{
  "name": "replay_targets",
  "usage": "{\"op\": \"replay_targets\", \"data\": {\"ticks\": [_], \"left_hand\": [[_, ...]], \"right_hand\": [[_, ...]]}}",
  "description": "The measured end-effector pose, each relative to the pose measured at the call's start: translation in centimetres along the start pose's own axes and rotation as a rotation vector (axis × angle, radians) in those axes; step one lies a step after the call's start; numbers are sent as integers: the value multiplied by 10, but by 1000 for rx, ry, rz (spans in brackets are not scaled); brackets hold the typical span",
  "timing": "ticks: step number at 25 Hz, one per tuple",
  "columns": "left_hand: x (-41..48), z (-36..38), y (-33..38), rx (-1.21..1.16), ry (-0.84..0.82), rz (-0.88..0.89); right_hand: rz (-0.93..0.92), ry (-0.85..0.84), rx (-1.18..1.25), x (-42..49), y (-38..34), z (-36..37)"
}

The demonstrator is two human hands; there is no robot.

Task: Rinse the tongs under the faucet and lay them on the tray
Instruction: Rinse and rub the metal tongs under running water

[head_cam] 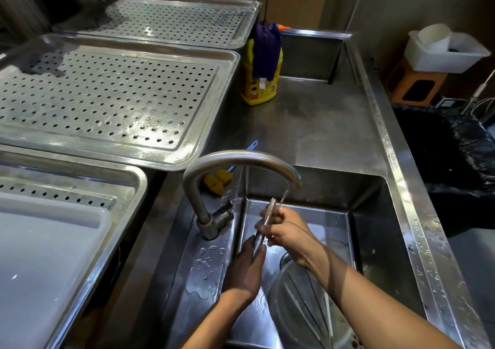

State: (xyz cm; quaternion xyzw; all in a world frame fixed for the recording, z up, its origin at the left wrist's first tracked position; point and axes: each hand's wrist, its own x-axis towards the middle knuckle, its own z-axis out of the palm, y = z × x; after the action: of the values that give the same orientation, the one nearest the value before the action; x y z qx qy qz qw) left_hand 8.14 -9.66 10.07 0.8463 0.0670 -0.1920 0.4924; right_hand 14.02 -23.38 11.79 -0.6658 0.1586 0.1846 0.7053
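Both forearms reach in low over the sink (375, 241), the left from below and the right slanting in across a clear jug (302, 308) that has a wire whisk lying inside it. The left hand (245, 265) is turned palm inward, its fingers curled round the lower end of the tongs (263, 225). The right hand (288, 232) sits just above it, wrist bent, fingers wrapped tight round the middle of the same slim metal piece. The tongs are tilted upward, and their top end touches the thin stream falling from the curved faucet (241, 158). Drops of water lie on the steel around the faucet's base. Just behind it a yellow sponge brush (217, 181) with a blue handle rests on the ledge. To the left a perforated tray (107, 94) lies wet and bare, with a second one beyond it. Farther back on the counter (308, 123) stands a yellow bottle (258, 80) with a purple cloth draped over it. Its label shows a small cartoon figure, but I cannot read the writing.
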Motion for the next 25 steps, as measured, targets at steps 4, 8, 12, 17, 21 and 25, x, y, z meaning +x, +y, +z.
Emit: {"op": "replay_targets", "data": {"ticks": [4,8,12,17,21,25], "left_hand": [[-2,2,-6,39,-11,34],[1,3,-1,41,10,43],[2,3,4,79,11,81],[6,1,13,65,-2,120],[3,4,8,146,-24,99],[3,5,6,168,-20,67]], "right_hand": [[16,140,50,10,-11,-9],[-5,0,-46,-3,-1,-5],[2,107,-87,3,-5,-5],[5,-37,-78,-11,1,-7],[13,128,-27,1,-13,-13],[-4,30,70,-10,-2,-5]]}}
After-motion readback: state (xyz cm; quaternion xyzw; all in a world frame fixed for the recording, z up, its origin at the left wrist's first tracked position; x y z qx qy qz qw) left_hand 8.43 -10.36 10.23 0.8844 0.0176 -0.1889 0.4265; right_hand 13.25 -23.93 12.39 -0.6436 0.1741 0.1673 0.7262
